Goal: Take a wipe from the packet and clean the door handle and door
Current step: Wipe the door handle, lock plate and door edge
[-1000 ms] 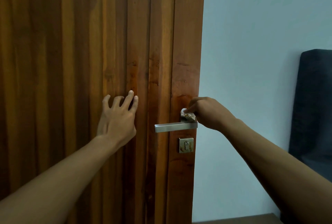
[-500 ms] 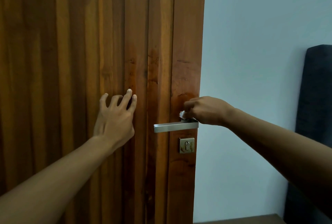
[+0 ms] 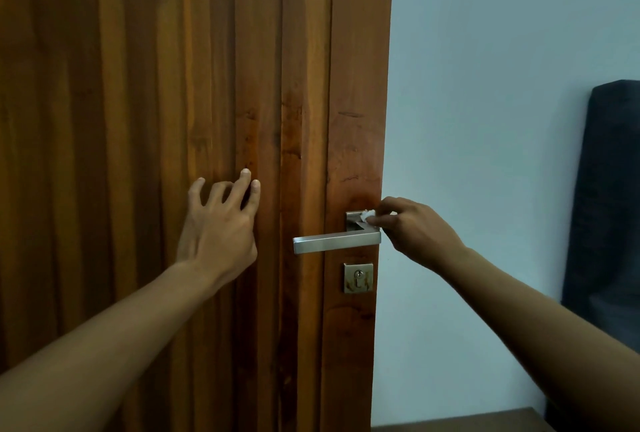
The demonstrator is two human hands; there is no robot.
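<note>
Wipe: small, white, crumpled; soft and light, best pinched by the fingertips.
Right hand: pinches the wipe against the handle's square base plate.
Handle: brushed metal lever, stiff, likely slippery.
Left hand: released, fingers spread, braced on the door.

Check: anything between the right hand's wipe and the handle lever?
Nothing visible. The right hand pinches the wipe against the square plate at the handle's pivot end; the lever runs bare leftward. The left hand rests on the door, clear of the lever's tip.
</note>
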